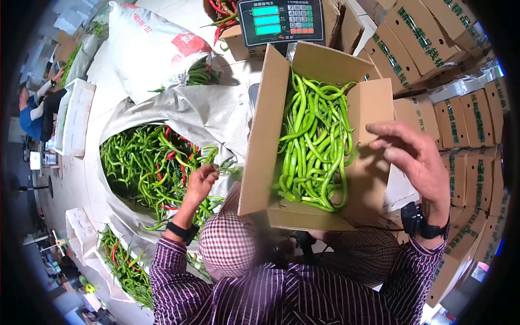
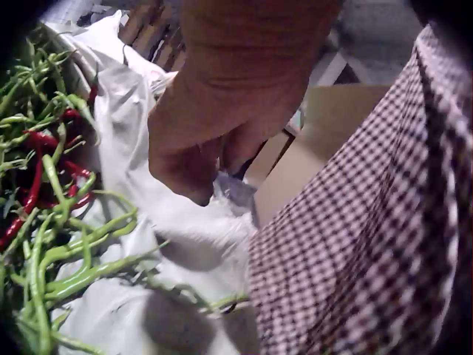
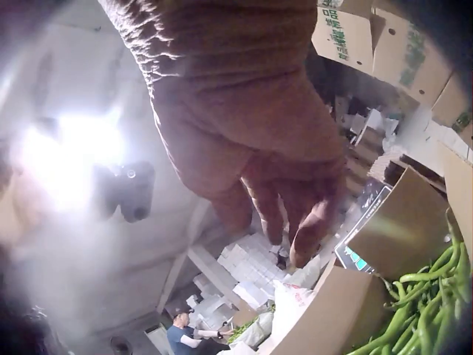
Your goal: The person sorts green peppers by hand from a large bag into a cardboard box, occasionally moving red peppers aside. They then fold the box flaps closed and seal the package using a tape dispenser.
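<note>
An open cardboard box [image 1: 371, 108] filled with long green peppers [image 1: 319, 141] stands in the middle of the head view. The right hand [image 1: 414, 157] is over its right side, fingers loosely bent and holding nothing; in the right wrist view that hand [image 3: 251, 140] hangs with its fingers apart. Left of the box, the left hand [image 1: 201, 183] is above the edge of a sack [image 1: 181, 111] of green and red peppers [image 1: 146, 162], its fingers curled. In the left wrist view the left hand [image 2: 229, 111] has curled fingertips partly hidden, with no pepper visible in them.
A scale display [image 1: 281, 23] stands behind the box. A white sack [image 1: 146, 49] lies at the upper left, and stacked cartons [image 1: 417, 38] line the right. Another person [image 1: 33, 116] is at the far left. A checkered sleeve or cloth [image 1: 227, 244] is near the left arm.
</note>
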Motion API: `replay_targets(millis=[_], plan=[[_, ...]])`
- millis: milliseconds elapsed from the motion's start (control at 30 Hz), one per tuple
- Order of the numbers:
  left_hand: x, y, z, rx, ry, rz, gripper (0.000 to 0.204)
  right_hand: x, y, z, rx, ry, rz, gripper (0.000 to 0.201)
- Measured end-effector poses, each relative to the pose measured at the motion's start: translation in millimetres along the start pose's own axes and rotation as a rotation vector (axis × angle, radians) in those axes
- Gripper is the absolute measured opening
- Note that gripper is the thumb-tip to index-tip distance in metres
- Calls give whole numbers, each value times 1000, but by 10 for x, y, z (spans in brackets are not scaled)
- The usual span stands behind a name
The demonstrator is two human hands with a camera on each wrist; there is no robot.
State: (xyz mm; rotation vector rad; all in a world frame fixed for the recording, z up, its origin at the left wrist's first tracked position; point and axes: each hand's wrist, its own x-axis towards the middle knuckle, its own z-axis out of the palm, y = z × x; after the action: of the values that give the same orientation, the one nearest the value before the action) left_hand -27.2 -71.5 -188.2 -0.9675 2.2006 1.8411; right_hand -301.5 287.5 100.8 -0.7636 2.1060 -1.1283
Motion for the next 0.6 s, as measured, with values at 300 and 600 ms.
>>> replay_targets(millis=[300,600], plan=[[-145,-1167,-40,386,182,-92,28,-255,-78,234,-131,-116,-135,34],[-195,-623,-42,150,209,-47,27,-174,204,206,-309,20,-29,33]])
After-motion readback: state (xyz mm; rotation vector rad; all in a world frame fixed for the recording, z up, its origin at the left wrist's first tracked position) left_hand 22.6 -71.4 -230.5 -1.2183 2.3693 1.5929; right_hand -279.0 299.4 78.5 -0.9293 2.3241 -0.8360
